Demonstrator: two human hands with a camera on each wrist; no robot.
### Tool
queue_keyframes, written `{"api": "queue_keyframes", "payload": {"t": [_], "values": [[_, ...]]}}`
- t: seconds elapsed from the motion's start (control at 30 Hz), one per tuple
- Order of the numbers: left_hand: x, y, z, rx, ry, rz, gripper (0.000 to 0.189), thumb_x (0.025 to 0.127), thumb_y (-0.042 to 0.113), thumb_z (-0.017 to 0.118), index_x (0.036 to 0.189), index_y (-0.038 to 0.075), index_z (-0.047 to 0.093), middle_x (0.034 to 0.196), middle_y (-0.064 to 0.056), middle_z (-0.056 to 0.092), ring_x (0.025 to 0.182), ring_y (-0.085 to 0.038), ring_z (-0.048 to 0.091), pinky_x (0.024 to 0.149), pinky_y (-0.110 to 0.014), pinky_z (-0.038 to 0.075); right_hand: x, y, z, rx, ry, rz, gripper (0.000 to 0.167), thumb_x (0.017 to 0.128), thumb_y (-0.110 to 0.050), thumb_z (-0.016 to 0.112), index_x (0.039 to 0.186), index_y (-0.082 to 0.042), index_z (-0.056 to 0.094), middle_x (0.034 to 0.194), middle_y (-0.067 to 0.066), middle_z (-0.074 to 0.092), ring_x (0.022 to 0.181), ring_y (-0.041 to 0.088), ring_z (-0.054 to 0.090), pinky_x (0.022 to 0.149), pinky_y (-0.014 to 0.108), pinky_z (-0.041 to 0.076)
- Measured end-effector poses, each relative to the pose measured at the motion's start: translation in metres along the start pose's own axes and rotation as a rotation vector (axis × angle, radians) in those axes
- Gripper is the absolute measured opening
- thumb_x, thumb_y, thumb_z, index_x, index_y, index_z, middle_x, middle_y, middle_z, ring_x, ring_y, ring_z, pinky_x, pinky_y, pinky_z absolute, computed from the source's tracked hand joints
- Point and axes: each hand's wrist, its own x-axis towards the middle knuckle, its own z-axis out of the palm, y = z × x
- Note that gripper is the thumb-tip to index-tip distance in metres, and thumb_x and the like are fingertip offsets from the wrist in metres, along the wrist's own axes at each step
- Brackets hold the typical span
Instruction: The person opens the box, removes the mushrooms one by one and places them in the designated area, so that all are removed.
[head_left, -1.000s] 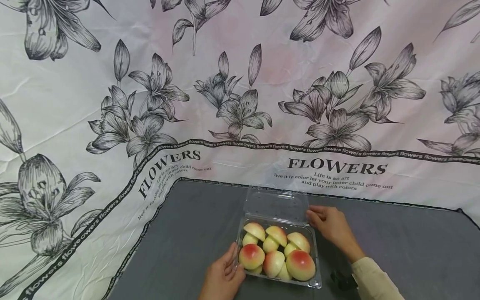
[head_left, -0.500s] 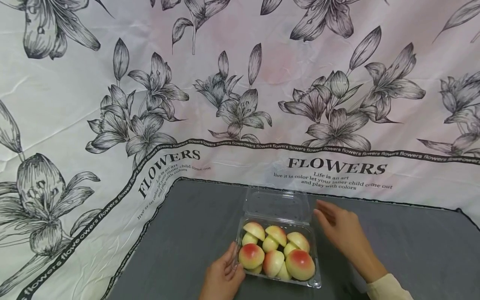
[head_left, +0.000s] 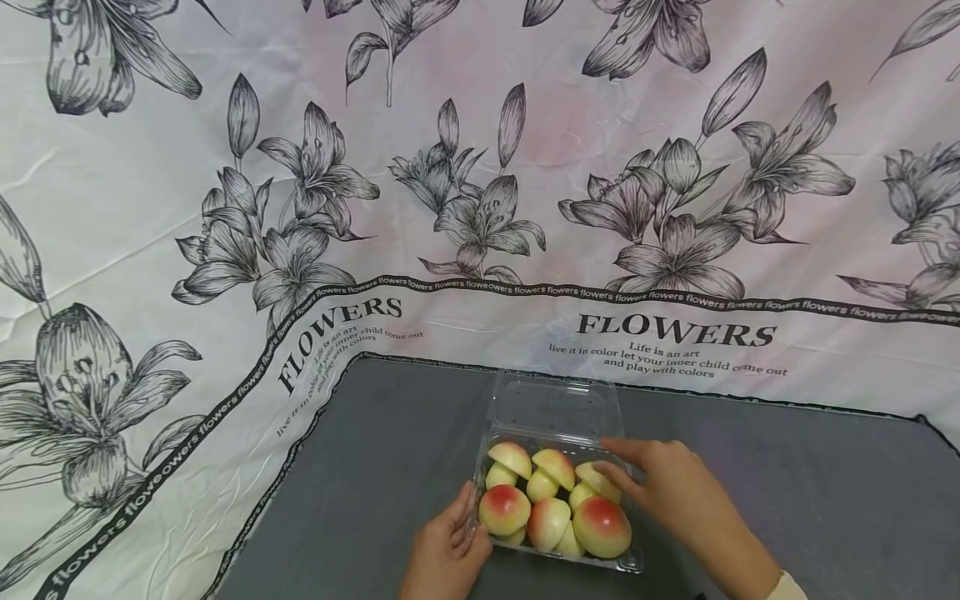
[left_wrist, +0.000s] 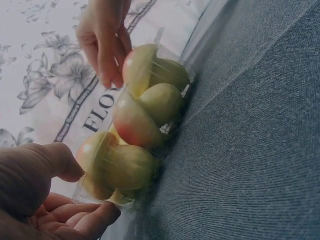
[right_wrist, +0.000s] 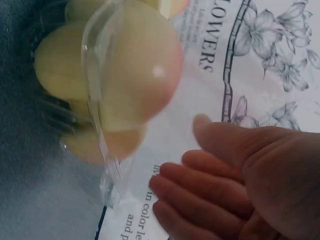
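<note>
A clear plastic clamshell box (head_left: 636,560) with its lid (head_left: 551,408) folded back holds several yellow mushroom-shaped pieces with red-tinted caps. My left hand (head_left: 450,542) grips the box's left side, thumb on top of the rim and fingers below it in the left wrist view. Over the back right corner, my right hand (head_left: 678,492) hovers with thumb and forefinger spread, overlapping the back right mushroom-shaped piece (head_left: 600,481) in the head view. The right wrist view shows its fingers (right_wrist: 200,182) relaxed, holding nothing, beside the front right mushroom-shaped piece (right_wrist: 142,65).
The box rests on a grey cloth-covered table (head_left: 375,450). Behind it and to the left hangs a white sheet (head_left: 480,325) printed with lilies and the word FLOWERS; the raised lid reaches close to its lower edge.
My right hand has left the lid's right edge, drawn back to the right, then come in over the back right of the box. The left hand keeps its grip.
</note>
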Motion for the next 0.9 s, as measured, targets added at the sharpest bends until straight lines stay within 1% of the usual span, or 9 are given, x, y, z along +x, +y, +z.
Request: {"api": "queue_keyframes", "payload": {"t": [0.07,0.13,0.23,0.27,0.3,0.37,0.5,0.7,0.9], "values": [[0.0,0.0,0.0,0.004,0.002,0.0,0.068,0.099,0.012,0.067,0.155,-0.015,0.039,0.156,-0.036,0.042,0.14,-0.048,0.048,0.098,-0.032,0.06,0.0,-0.002,0.003,-0.03,-0.014,0.008,0.034,0.095,-0.041,0.079,0.121,-0.019,0.083,0.102,0.006,0.082,0.065,0.008,0.06,0.057,0.038,0.054],[0.001,0.001,0.0,0.003,0.005,-0.004,0.068,0.099,0.012,0.067,0.155,-0.014,0.039,0.155,-0.036,0.043,0.14,-0.047,0.049,0.098,-0.032,0.06,0.001,-0.003,0.006,-0.057,-0.013,0.006,0.031,0.093,-0.039,0.082,0.118,-0.02,0.084,0.098,0.005,0.082,0.065,0.01,0.064,0.057,0.042,0.055],[0.001,0.001,0.0,-0.002,0.006,-0.008,0.068,0.099,0.012,0.067,0.155,-0.014,0.039,0.156,-0.035,0.043,0.141,-0.047,0.048,0.099,-0.033,0.059,0.002,-0.006,0.01,-0.071,-0.035,0.01,0.013,0.091,-0.033,0.084,0.091,-0.021,0.08,0.076,-0.003,0.073,0.061,0.012,0.059,0.052,0.039,0.049],[0.002,0.001,0.0,-0.005,0.005,-0.008,0.068,0.099,0.012,0.067,0.155,-0.014,0.039,0.156,-0.035,0.043,0.141,-0.047,0.048,0.099,-0.033,0.059,0.002,-0.008,0.011,-0.07,-0.047,0.016,0.017,0.09,-0.032,0.085,0.082,-0.022,0.074,0.068,-0.006,0.065,0.058,0.012,0.055,0.05,0.037,0.046],[0.002,0.001,0.0,-0.008,0.003,-0.008,0.068,0.099,0.012,0.067,0.155,-0.014,0.039,0.156,-0.035,0.042,0.141,-0.047,0.048,0.099,-0.033,0.059,0.003,-0.008,0.012,-0.069,-0.056,0.026,0.027,0.09,-0.032,0.085,0.074,-0.023,0.066,0.062,-0.009,0.055,0.057,0.011,0.052,0.049,0.035,0.043],[0.002,0.0,0.0,-0.011,-0.001,-0.004,0.068,0.099,0.012,0.067,0.155,-0.014,0.039,0.156,-0.036,0.043,0.142,-0.047,0.047,0.1,-0.033,0.059,0.004,-0.01,0.015,-0.06,-0.082,0.047,0.045,0.089,-0.031,0.086,0.066,-0.024,0.048,0.058,-0.01,0.035,0.054,0.011,0.04,0.05,0.03,0.034],[0.002,0.0,0.0,-0.015,-0.015,-0.002,0.067,0.099,0.012,0.066,0.155,-0.015,0.039,0.155,-0.037,0.043,0.142,-0.048,0.047,0.099,-0.032,0.059,0.006,-0.012,0.019,-0.048,-0.093,0.08,0.05,0.086,-0.029,0.088,0.063,-0.022,0.044,0.059,-0.01,0.028,0.054,0.01,0.035,0.049,0.029,0.03],[0.001,0.001,-0.001,-0.01,-0.014,0.007,0.067,0.099,0.011,0.066,0.154,-0.015,0.039,0.154,-0.038,0.043,0.142,-0.048,0.047,0.098,-0.032,0.06,0.009,-0.014,0.022,-0.068,-0.095,0.07,0.046,0.084,-0.026,0.09,0.064,-0.021,0.048,0.059,-0.009,0.028,0.055,0.012,0.036,0.049,0.03,0.03],[0.002,0.0,-0.001,-0.011,-0.009,0.004,0.067,0.099,0.011,0.066,0.154,-0.016,0.039,0.155,-0.038,0.042,0.142,-0.048,0.046,0.098,-0.032,0.06,0.008,-0.016,0.023,-0.076,-0.082,0.063,0.045,0.085,-0.021,0.088,0.065,-0.022,0.048,0.058,-0.009,0.031,0.055,0.013,0.039,0.049,0.03,0.032]]}}
